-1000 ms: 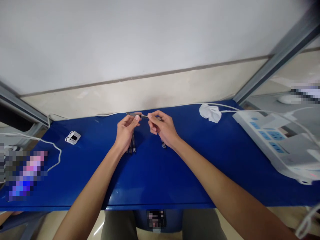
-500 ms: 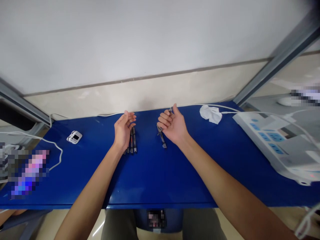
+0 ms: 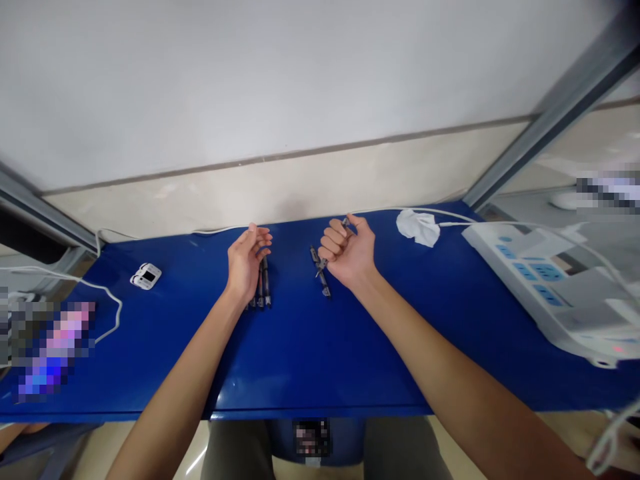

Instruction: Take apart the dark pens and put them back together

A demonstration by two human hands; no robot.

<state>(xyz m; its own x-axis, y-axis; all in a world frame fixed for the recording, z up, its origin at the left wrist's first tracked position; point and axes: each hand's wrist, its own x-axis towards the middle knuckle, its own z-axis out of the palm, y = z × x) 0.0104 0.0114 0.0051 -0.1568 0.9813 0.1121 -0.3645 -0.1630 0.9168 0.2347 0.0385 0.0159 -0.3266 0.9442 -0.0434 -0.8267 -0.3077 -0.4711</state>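
My right hand (image 3: 356,253) is closed around a dark pen (image 3: 346,222), with one end showing near the thumb and the other below the little finger. Just under that hand, another dark pen (image 3: 326,290) lies on the blue table (image 3: 310,353), partly crossed by the held one. My left hand (image 3: 243,267) rests open on its side, fingers loosely bent and slightly apart. Against its palm side are several dark pens (image 3: 267,290), lined up side by side; the hand and wrist cover part of them.
A small white case with a dark screen (image 3: 147,275) sits at left, near a pixelated device (image 3: 57,350) and a white cable (image 3: 120,310). On the right are a crumpled tissue (image 3: 419,228) and a white power strip box (image 3: 535,287). A wall (image 3: 290,180) borders the back.
My right hand has closed its fingers more tightly round the pen and turned slightly. More of the pen lying below it shows. My left hand has stayed in place.
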